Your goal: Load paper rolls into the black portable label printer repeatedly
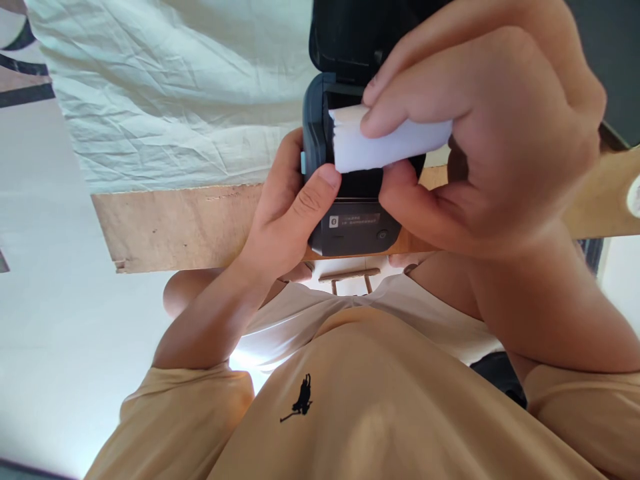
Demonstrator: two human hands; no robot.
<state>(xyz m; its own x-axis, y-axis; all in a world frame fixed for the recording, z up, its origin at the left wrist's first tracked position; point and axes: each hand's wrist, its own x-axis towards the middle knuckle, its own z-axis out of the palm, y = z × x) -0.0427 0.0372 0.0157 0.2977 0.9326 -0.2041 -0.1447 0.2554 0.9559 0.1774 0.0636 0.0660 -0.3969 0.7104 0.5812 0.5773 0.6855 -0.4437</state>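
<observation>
A small dark label printer (350, 227), with a Bluetooth mark and a round button on its front, sits at the table's near edge. Its black lid (345, 40) is swung up and back. My left hand (295, 207) grips the printer's left side, thumb over the rim of the open bay. Between the thumb and fingers of my right hand (500, 133) is a white paper roll (385, 143), held at the mouth of the bay. The roll's left end looks ragged. Part of the bay is hidden behind the roll and my right hand.
A pale, wrinkled cloth (190, 93) covers much of the wooden table (185, 227), whose bare front strip shows. A dark flat object (605, 60) lies at the far right. Below the table edge are my legs and a small wooden stool (350, 275).
</observation>
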